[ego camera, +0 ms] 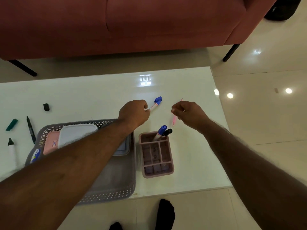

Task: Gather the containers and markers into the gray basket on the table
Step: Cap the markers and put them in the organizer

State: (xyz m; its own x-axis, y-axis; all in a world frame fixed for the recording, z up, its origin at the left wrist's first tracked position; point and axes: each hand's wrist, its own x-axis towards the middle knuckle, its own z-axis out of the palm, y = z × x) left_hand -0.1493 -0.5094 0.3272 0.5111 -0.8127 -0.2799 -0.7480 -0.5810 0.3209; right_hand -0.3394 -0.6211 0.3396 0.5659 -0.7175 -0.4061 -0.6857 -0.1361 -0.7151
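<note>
My left hand (133, 113) is closed on a white marker with a blue cap (156, 103) at mid-table, beyond the gray basket (106, 195). To its right, my right hand (187, 113) has its fingers pinched around a thin pink pen (174, 121). The basket holds a white lidded container (78, 131) and a pink container (50, 141), partly hidden by my left forearm. A pink organizer (156, 155) stands right of the basket with a blue-capped marker (160, 131) and a black-capped marker (168, 131) in it.
At the table's left lie a black cap (46, 107), a green cap (12, 125), a dark marker (31, 130) and an uncapped white marker (11, 150). A red sofa (116, 25) stands beyond the table. My feet in black socks (166, 213) are at the near edge.
</note>
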